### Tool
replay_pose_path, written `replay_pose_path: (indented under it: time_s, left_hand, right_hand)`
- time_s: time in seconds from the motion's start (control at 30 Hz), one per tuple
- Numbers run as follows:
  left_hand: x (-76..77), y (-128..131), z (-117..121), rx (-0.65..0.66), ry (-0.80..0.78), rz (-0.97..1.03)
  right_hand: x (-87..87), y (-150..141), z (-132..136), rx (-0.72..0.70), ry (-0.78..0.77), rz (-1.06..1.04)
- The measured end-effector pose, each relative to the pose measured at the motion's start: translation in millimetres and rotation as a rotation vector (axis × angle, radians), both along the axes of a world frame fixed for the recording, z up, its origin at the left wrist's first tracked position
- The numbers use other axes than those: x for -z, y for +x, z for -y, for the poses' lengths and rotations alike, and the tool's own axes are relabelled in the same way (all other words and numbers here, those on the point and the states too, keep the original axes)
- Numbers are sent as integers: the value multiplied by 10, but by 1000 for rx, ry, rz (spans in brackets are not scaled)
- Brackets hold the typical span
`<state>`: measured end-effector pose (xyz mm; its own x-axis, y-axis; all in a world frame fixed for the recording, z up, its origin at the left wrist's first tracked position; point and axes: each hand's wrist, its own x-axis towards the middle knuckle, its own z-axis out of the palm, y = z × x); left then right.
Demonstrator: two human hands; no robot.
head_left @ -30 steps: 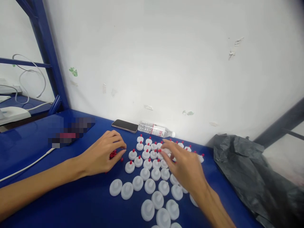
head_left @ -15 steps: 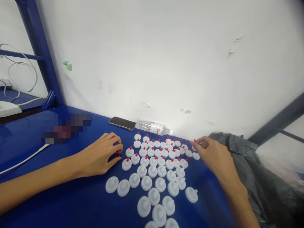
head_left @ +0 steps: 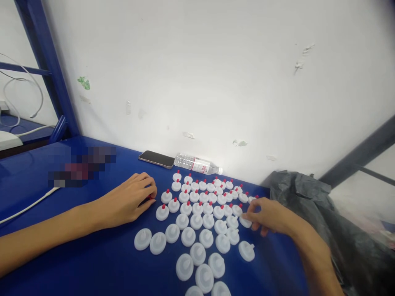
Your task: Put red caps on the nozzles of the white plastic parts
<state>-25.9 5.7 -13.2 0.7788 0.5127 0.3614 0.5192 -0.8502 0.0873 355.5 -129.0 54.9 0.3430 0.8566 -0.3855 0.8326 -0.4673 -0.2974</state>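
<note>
Several round white spout caps (head_left: 188, 237) cover the middle of the blue tabletop. Those in the back rows wear small red tips (head_left: 167, 191), while the front ones have bare spouts. At the rows' right end, my right hand (head_left: 273, 214) has its fingertips closed at a white spout cap (head_left: 245, 222) whose top is partly hidden. My left hand (head_left: 131, 201) rests on the table left of the rows, fingers curled inward; a bit of red shows between thumb and fingers, probably red tips.
Along the wall lie a phone (head_left: 156, 159) and a clear plastic bottle (head_left: 197, 163) on its side. A dark plastic bag (head_left: 296, 193) bulges at the right edge. A white cable (head_left: 29, 209) runs across the left, beside a blurred-out item. Blue metal posts (head_left: 57, 70) stand at the back left.
My right hand has come from the back right corner of the rows toward me, bringing a spout cap down to the right end of a red-tipped row. My left hand has hardly moved.
</note>
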Motion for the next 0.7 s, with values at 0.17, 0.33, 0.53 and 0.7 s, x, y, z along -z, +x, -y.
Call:
replay_pose_path:
  time_s: [0.17,0.33,0.53,0.7]
  left_hand:
    - [-3,36,-11,-16,-21,1]
    - [-49,56,6,-28,34,85]
    - [-148,69,84,18,120,196]
    - [-172,80,129,63,144,248]
  right_hand:
    - [-107,-26,16,-104,110,-27]
    - [-52,-68,-13,-265,109,-297]
    - [-98,-147,-19,-327,201,-187]
    - [-228,-196,29,-296,453,-274]
